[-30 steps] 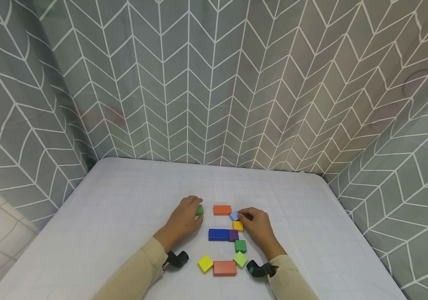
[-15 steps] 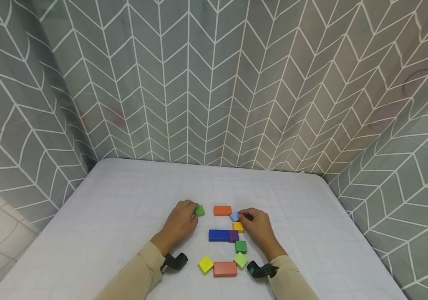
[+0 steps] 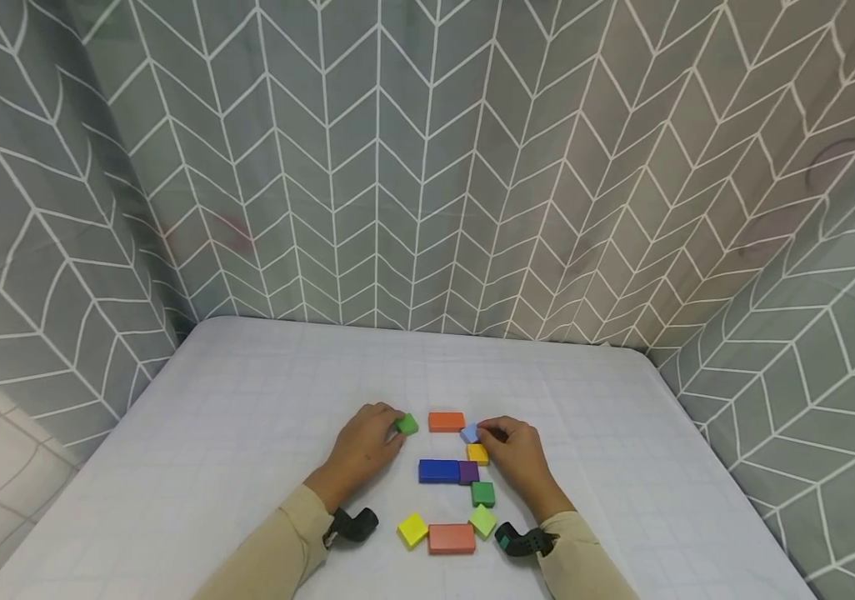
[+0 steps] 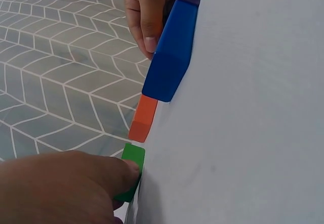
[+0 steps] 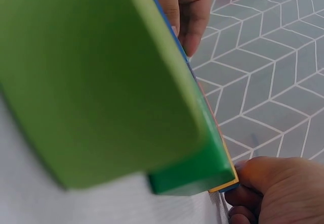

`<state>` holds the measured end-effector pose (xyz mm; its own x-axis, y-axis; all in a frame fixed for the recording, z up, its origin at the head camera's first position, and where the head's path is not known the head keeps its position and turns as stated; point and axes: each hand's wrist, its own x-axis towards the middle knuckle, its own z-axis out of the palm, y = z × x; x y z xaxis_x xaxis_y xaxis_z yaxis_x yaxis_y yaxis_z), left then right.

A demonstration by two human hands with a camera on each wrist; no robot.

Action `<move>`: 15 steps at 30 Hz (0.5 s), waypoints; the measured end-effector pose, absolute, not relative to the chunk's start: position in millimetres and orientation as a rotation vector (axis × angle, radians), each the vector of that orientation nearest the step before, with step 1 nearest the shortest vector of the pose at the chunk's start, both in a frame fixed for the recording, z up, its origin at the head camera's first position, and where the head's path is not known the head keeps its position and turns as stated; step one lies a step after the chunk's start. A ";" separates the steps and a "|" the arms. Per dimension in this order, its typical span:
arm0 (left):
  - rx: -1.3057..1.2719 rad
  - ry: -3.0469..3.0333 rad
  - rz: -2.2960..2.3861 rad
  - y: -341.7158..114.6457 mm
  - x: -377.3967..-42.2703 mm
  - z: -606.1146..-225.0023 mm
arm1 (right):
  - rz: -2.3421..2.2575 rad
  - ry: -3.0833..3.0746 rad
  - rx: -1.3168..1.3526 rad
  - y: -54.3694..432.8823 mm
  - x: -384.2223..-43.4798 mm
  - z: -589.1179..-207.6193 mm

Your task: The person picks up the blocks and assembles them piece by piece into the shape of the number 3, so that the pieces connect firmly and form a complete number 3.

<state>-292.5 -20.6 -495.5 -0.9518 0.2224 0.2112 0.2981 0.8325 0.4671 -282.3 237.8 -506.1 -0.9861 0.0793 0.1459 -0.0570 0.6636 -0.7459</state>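
My left hand (image 3: 362, 446) pinches a small green block (image 3: 407, 425) at its left side. In the left wrist view the thumb presses on that green block (image 4: 132, 158), whose far end points at the orange block (image 4: 143, 119). A short gap separates the two blocks. Across from it, my right hand (image 3: 517, 457) has thumb and fingertips on a light blue block (image 3: 468, 433), set aslant at the right end of the orange block (image 3: 446, 422). A yellow-orange block (image 3: 477, 454) lies just below the light blue one.
Blue (image 3: 438, 472) and purple (image 3: 468, 472) blocks form a middle row. Below lie dark green (image 3: 483, 493), light green (image 3: 482, 521), salmon-red (image 3: 452, 539) and yellow (image 3: 412, 530) blocks. A patterned curtain (image 3: 412, 167) stands behind the white-covered table (image 3: 262, 375).
The left hand shifts back to the left, baring more of the green block, then moves right again, and the block ends turned and slightly nearer the orange one. The right hand stays put.
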 end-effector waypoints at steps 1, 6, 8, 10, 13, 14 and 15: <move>-0.408 -2.863 -0.765 -20.2 -292.5 -495.5 | 1.222 -2.708 -0.013 237.8 -282.3 -506.2; -0.408 -2.844 -0.756 -19.1 -293.3 -497.3 | 1.241 -2.685 0.000 237.3 -282.6 -505.8; -0.410 -2.838 -0.757 -18.8 -293.9 -498.4 | 1.246 -2.683 0.002 237.0 -282.4 -505.6; -0.410 -2.832 -0.757 -18.4 -294.3 -499.2 | 1.245 -2.685 0.001 236.8 -282.1 -505.7; -0.420 -2.824 -0.747 -17.6 -294.5 -499.8 | 1.246 -2.686 0.000 236.8 -281.9 -505.8; -0.425 -2.820 -0.746 -17.3 -294.6 -499.6 | 1.249 -2.684 -0.002 236.9 -281.8 -505.7; -0.429 -2.816 -0.745 -17.1 -294.6 -499.3 | 1.247 -2.683 -0.002 237.0 -281.7 -505.5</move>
